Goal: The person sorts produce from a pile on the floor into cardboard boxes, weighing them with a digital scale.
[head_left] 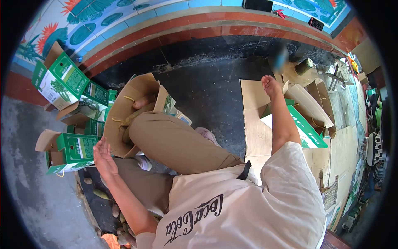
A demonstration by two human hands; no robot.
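My left hand (pixel 105 159) is palm up with fingers stretched, beside the rim of an open cardboard carton (pixel 114 135) that stands against my knee. Inside this carton lie a reddish-brown tuber (pixel 143 102) and a longer brownish one (pixel 141 114); my leg hides part of them. Close left of that hand is a green-and-white printed box (pixel 78 147) with its flaps up. My right hand (pixel 271 85) is raised over an open cardboard flap (pixel 253 99), fingers loosely bent and nothing seen in them. Below it lies a green-and-white box (pixel 304 126) with unfolded flaps.
More green printed boxes (pixel 62 79) are stacked at the left by the wall. Several tubers (pixel 116 209) lie on the floor at lower left. A dark cylindrical spool (pixel 304 66) stands at upper right, near a blurred blue shape (pixel 280 60). Flattened cardboard (pixel 346 143) covers the right side.
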